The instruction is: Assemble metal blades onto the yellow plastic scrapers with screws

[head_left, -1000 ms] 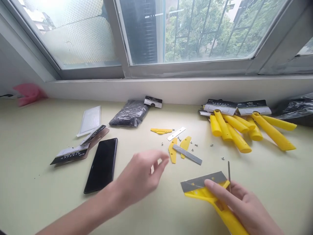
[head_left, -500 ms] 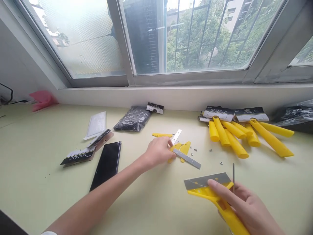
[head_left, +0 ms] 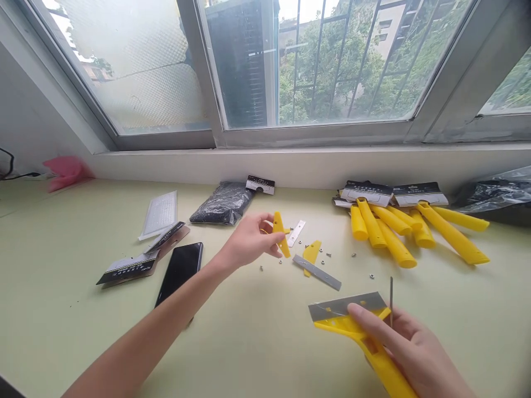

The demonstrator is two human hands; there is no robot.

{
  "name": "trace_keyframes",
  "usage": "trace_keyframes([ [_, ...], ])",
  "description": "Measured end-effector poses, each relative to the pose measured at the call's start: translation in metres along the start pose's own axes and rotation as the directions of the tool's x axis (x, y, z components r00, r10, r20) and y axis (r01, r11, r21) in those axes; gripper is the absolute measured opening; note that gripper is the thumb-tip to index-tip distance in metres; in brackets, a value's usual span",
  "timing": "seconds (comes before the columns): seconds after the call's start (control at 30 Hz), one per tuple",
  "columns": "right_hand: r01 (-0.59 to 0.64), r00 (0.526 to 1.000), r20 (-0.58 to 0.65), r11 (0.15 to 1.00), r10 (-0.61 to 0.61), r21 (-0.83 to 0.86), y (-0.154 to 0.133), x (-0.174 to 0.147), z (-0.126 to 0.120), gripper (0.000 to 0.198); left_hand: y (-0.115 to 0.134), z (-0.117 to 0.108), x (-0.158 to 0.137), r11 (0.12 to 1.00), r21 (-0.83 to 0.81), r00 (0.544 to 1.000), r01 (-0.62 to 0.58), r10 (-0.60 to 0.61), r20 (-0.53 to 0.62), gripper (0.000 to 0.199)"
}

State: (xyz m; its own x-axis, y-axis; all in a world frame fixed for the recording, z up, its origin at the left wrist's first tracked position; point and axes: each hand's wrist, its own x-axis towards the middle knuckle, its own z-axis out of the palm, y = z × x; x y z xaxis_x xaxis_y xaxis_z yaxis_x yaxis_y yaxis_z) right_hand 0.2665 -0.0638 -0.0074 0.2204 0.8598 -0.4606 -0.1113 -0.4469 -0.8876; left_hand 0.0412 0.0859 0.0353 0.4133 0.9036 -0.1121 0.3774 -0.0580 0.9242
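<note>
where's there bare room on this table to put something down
Up front, the table is bare between the left forearm and the yellow scraper, and right of the right hand, below the yellow handles. It's crowded around the loose blades, metal fasteners and the left hand.

Left hand [head_left: 251,240] pinching, arm [head_left: 166,329] outstretched; right hand [head_left: 421,348] gripping.

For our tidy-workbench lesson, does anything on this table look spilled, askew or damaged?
The small nuts and screws look spilled: they lie scattered loose, not gathered, and one nut sits apart, nearer the right hand. A grey blade also lies askew across a yellow piece. Nothing looks clearly damaged.
</note>
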Motion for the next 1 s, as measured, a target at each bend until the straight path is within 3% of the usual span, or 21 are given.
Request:
trace_keyframes([
  [0.13, 0.002, 1.000, 0.024, 1.000, -0.002, 0.001, -0.003, -0.003, 0.004, 0.030, 0.019, -0.004, -0.034, 0.963, -0.269, 0.995, 0.003, 0.023, 0.094, 0.036],
  [0.23, 0.025, 0.999, 0.040, 1.000, -0.025, 0.008, -0.004, -0.004, 0.007, 0.029, 0.015, 0.008, -0.063, 0.902, -0.430, 0.993, 0.041, 0.011, 0.117, 0.035],
  [0.33, 0.026, 0.998, 0.058, 0.999, -0.027, 0.027, -0.002, -0.004, 0.010, 0.034, 0.006, 0.024, -0.085, 0.874, -0.478, 0.990, 0.089, -0.024, 0.140, 0.025],
  [0.53, -0.107, 0.974, 0.220, 0.970, 0.058, 0.220, 0.015, -0.001, 0.013, 0.041, -0.007, 0.045, -0.096, 0.865, -0.494, 0.996, 0.082, -0.079, 0.026, 0.022],
  [0.67, -0.091, 0.951, 0.308, 0.975, 0.025, 0.203, 0.023, 0.004, 0.011, 0.043, -0.015, 0.052, -0.094, 0.861, -0.496, 0.990, 0.114, -0.138, -0.012, 0.023],
  [0.83, -0.083, 0.977, 0.214, 0.952, 0.019, 0.295, 0.024, 0.003, 0.014, 0.042, -0.018, 0.055, -0.096, 0.797, -0.571, 0.977, 0.199, -0.209, 0.048, 0.029],
  [1.0, -0.144, 0.950, 0.310, 0.937, 0.041, 0.319, 0.028, 0.002, 0.012, 0.039, -0.019, 0.062, -0.101, 0.928, -0.302, 0.967, 0.219, -0.248, -0.062, 0.031],
])
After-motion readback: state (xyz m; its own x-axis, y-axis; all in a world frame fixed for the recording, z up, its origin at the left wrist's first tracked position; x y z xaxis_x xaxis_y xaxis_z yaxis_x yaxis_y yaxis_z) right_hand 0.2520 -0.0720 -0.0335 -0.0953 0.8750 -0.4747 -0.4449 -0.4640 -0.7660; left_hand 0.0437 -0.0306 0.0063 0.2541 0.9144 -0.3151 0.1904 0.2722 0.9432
